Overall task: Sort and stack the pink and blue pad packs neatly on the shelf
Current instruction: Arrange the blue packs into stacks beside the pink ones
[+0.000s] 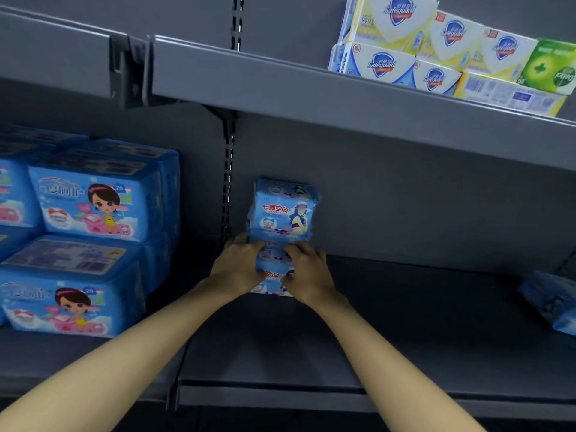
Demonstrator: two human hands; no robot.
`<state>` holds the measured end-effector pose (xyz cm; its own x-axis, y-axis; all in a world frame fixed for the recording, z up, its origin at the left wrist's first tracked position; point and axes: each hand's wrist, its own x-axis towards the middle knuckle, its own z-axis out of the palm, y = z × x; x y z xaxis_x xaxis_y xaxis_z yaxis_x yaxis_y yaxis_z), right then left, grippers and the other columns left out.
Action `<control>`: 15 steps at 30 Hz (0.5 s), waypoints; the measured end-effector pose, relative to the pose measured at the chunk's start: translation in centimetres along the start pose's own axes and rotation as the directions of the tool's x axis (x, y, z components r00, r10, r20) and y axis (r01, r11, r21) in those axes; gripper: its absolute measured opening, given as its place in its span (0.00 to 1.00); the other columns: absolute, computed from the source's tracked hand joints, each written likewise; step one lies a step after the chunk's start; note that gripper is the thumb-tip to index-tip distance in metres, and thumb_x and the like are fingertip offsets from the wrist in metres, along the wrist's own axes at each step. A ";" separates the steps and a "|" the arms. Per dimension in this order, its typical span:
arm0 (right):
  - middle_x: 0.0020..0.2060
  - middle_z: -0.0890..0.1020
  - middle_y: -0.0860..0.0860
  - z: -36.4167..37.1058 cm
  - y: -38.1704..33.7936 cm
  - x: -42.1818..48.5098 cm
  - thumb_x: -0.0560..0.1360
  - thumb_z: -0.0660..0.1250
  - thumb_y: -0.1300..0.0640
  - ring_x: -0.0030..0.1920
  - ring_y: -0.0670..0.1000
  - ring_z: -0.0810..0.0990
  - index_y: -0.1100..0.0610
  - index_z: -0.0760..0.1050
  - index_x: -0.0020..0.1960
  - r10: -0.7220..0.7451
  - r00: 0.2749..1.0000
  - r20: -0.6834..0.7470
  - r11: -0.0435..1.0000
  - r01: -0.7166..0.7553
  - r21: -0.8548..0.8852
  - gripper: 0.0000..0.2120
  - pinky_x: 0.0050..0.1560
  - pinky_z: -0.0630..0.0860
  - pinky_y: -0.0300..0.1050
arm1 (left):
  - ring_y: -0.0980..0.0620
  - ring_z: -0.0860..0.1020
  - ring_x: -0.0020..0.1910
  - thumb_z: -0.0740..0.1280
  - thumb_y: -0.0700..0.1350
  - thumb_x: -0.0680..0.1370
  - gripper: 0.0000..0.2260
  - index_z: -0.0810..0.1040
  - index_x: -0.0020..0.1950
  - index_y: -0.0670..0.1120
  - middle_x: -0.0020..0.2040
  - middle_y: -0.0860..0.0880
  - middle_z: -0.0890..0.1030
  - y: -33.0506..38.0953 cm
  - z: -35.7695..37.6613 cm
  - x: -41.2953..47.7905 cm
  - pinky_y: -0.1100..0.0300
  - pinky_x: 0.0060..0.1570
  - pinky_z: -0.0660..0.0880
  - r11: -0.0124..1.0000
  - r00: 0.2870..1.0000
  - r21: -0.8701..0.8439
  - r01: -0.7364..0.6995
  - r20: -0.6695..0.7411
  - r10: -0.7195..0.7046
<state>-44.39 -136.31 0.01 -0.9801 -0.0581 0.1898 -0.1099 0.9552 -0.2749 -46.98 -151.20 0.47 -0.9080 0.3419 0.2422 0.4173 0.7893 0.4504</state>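
head | left hand, right hand: grip grasping blue pack stack; shelf open rightward

Bare shelf separates centre stack from lone pack.

A row of small blue pad packs stands upright, faces forward, on the grey shelf. The rearmost is at the back panel and the front ones are partly hidden. Well left of the row, large blue pad packs printed with a cartoon girl lie stacked. Far right of the row, a lone blue pack lies tilted.
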 end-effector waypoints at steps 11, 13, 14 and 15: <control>0.69 0.64 0.53 0.1 -0.3 -0.9 0.74 0.65 0.63 0.67 0.58 0.67 0.56 0.64 0.72 0.021 1.000 -0.010 0.994 -0.019 0.104 0.26 0.68 0.65 0.46 | 0.45 0.72 0.62 0.67 0.39 0.73 0.21 0.72 0.67 0.43 0.63 0.43 0.72 0.8 -0.1 -0.6 0.57 0.60 0.71 1.000 1.000 -0.028 -0.010 0.003 0.010; 0.69 0.65 0.52 -0.1 -0.2 -0.9 0.75 0.65 0.62 0.67 0.58 0.66 0.55 0.64 0.71 0.033 0.999 -0.004 0.996 -0.032 0.081 0.26 0.67 0.63 0.46 | 0.43 0.70 0.65 0.66 0.42 0.74 0.21 0.71 0.67 0.45 0.65 0.44 0.70 1.0 -0.3 -0.7 0.53 0.63 0.69 0.999 1.000 0.036 -0.005 0.008 0.005; 0.69 0.65 0.52 -0.3 0.0 -1.0 0.75 0.65 0.61 0.67 0.58 0.66 0.55 0.63 0.71 0.041 0.999 -0.007 0.996 -0.041 0.078 0.26 0.67 0.63 0.45 | 0.42 0.66 0.68 0.66 0.45 0.75 0.22 0.69 0.69 0.46 0.68 0.45 0.67 1.3 -0.4 -0.7 0.52 0.65 0.67 0.995 1.000 0.096 0.003 0.015 -0.004; 0.69 0.65 0.52 -0.5 0.1 -1.1 0.75 0.64 0.61 0.67 0.58 0.65 0.55 0.63 0.72 0.048 0.999 -0.013 0.996 -0.047 0.079 0.26 0.66 0.64 0.45 | 0.42 0.62 0.70 0.65 0.47 0.76 0.23 0.67 0.71 0.47 0.71 0.45 0.63 1.7 -0.6 -0.8 0.50 0.68 0.64 0.987 1.000 0.161 0.008 0.019 -0.011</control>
<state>-43.24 -135.98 0.28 -0.9820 -0.0086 0.1887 -0.0767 0.9310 -0.3570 -45.47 -150.42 1.53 -0.9132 0.3424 0.2209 0.3985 0.8638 0.3084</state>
